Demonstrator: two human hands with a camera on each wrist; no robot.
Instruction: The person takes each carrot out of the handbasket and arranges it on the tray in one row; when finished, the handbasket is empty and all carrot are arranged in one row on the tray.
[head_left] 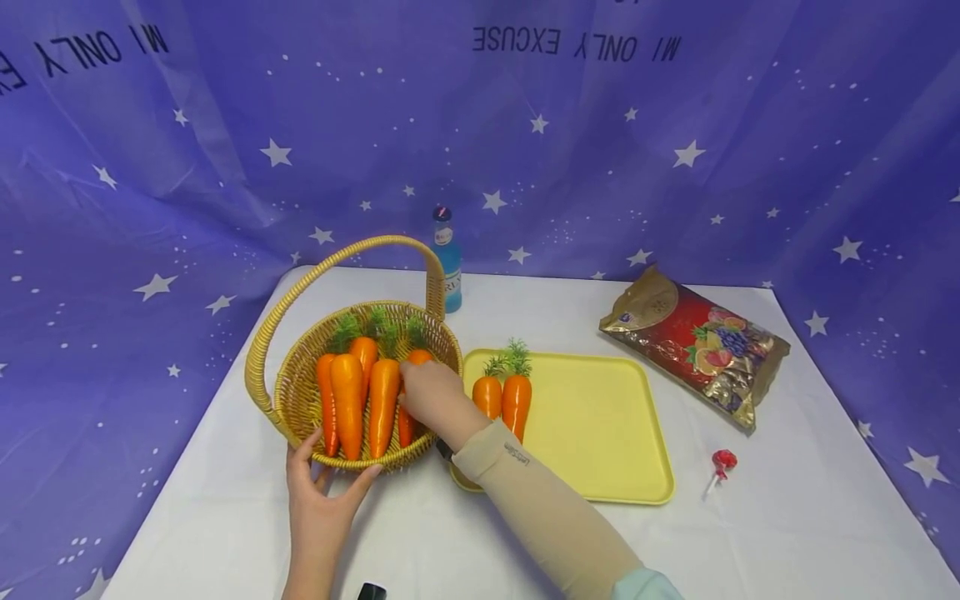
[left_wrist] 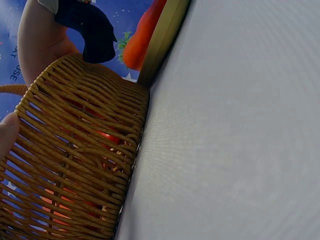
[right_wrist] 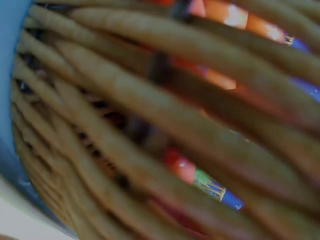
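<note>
A wicker basket (head_left: 298, 383) with a tall arched handle stands at the left of the table, holding several orange carrots (head_left: 347, 408) with green tops. My left hand (head_left: 318, 500) rests spread against its near side, fingertips at the rim; in the left wrist view one fingertip (left_wrist: 7, 131) touches the woven edge. Inside the basket's right part, my right hand (head_left: 435, 398) grips a carrot (head_left: 406, 427), covering its middle. Two more carrots (head_left: 517, 402) lie on the yellow tray (head_left: 600, 425), partly behind my right forearm. Close weave (right_wrist: 150, 100) fills the right wrist view.
Behind the basket stands a blue bottle (head_left: 452, 271). A red and gold snack bag (head_left: 697, 346) lies at the back right, with a red lollipop (head_left: 723, 463) nearer the front. A small black object (head_left: 372, 592) shows at the bottom edge.
</note>
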